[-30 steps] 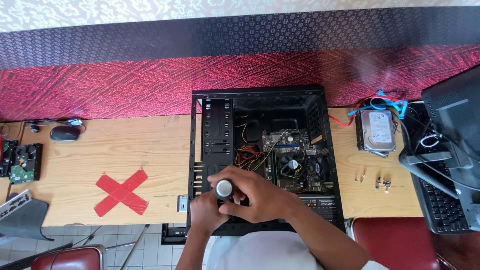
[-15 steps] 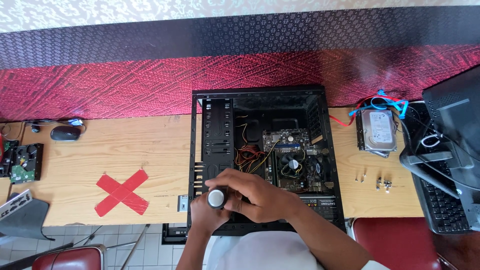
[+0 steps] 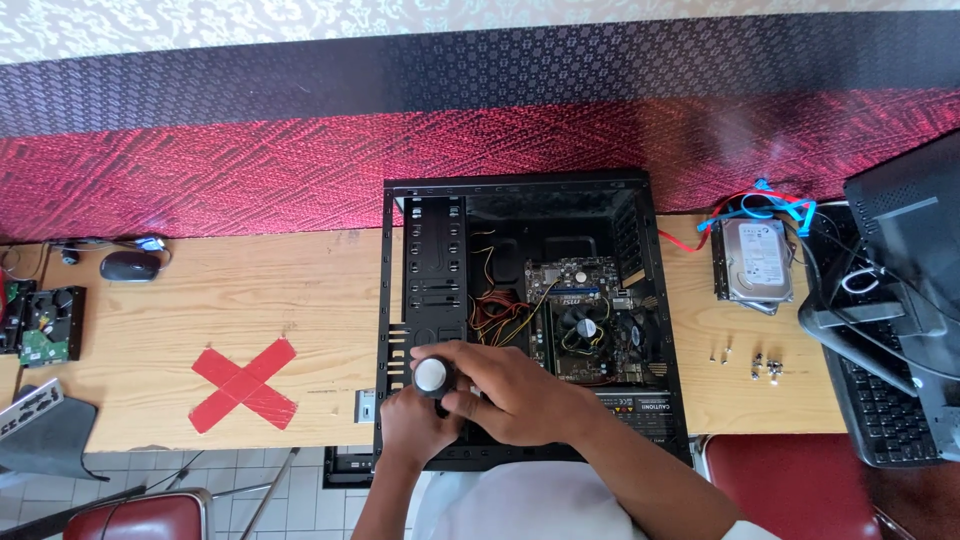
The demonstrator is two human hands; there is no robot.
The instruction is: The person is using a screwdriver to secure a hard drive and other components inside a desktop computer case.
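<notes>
An open black computer case [image 3: 400, 300] lies flat on the wooden table, showing its motherboard [image 3: 585, 320], a round cooler fan and bundled wires. Both my hands are over the case's near left corner. A screwdriver stands there upright, its black handle topped by a white cap [image 3: 431, 375]. My right hand [image 3: 515, 395] wraps its fingers around the handle from the right. Just below, my left hand [image 3: 415, 430] curls against the handle's underside. The screwdriver's tip is hidden under my hands.
A bare hard drive [image 3: 757, 262] with red and blue cables lies right of the case, with several small screws [image 3: 745, 362] nearer me. A keyboard [image 3: 885, 400] and monitor sit far right. A red tape cross [image 3: 243, 383], a mouse [image 3: 130, 266] and another drive [image 3: 48, 325] are on the left.
The screwdriver's white cap has shifted slightly left, dipping towards me and back, while both hands stayed on it at the case's near left corner.
</notes>
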